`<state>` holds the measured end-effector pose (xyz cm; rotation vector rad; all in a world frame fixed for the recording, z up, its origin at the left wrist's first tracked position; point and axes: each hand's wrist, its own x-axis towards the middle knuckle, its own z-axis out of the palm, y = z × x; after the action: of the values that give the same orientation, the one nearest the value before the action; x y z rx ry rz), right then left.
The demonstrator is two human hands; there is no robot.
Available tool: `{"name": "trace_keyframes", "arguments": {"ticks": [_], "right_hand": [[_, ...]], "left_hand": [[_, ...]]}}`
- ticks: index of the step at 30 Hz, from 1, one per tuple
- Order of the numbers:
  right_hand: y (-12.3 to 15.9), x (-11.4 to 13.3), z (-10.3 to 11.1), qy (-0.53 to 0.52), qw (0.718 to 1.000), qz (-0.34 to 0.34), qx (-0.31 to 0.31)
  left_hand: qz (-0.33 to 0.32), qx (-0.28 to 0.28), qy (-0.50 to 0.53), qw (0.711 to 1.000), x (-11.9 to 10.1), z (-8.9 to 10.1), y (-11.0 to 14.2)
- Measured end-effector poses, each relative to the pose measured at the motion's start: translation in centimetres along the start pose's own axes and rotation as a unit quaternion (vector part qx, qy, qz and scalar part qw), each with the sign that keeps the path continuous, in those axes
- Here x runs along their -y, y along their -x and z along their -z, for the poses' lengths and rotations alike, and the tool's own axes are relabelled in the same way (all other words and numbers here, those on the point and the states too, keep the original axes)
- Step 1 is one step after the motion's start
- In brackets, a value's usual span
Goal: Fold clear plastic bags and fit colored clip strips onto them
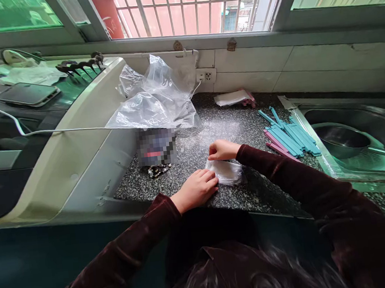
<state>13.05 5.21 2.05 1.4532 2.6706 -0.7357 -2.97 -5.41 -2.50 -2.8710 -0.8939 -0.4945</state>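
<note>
A small stack of clear plastic bags [229, 173] lies on the speckled countertop [182, 181] in front of me. My left hand [197, 189] rests at the stack's left edge, palm down, its fingers stretched out and touching the plastic. Above it, my right hand [223, 150] is closed in a pinch at the stack's upper left corner; the fingertips seem to grip a bag's edge. To the right lie loose teal strips [286, 136] with a few pink strips [280, 147] beside them. Another bundle of flat clear bags [232, 97] with pink ends sits by the wall.
A large crumpled plastic bag [156, 97] lies at the back left, near a wall socket [205, 75] and a white cable [67, 129]. A blurred-out dark object [156, 147] is left of my hands. A sink [316, 115] holding a pan [343, 139] stands at right.
</note>
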Motion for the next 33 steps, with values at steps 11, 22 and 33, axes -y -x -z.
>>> {"name": "trace_keyframes", "arguments": {"ticks": [11,22,33], "right_hand": [[1.2,0.1,0.0,-0.047,0.998,0.035,-0.017],[5.6,-2.2,-0.7,-0.291,0.929,0.058,-0.222],[9.1,-4.6,-2.5,-0.315,0.944,-0.022,-0.099]], "left_hand": [[0.087,-0.062,0.102,0.989,1.3,1.2,0.2],[0.351,0.036,0.505,0.788,3.9,1.5,-4.5],[0.360,-0.067,0.561,0.742,4.1,3.3,-5.6]]}}
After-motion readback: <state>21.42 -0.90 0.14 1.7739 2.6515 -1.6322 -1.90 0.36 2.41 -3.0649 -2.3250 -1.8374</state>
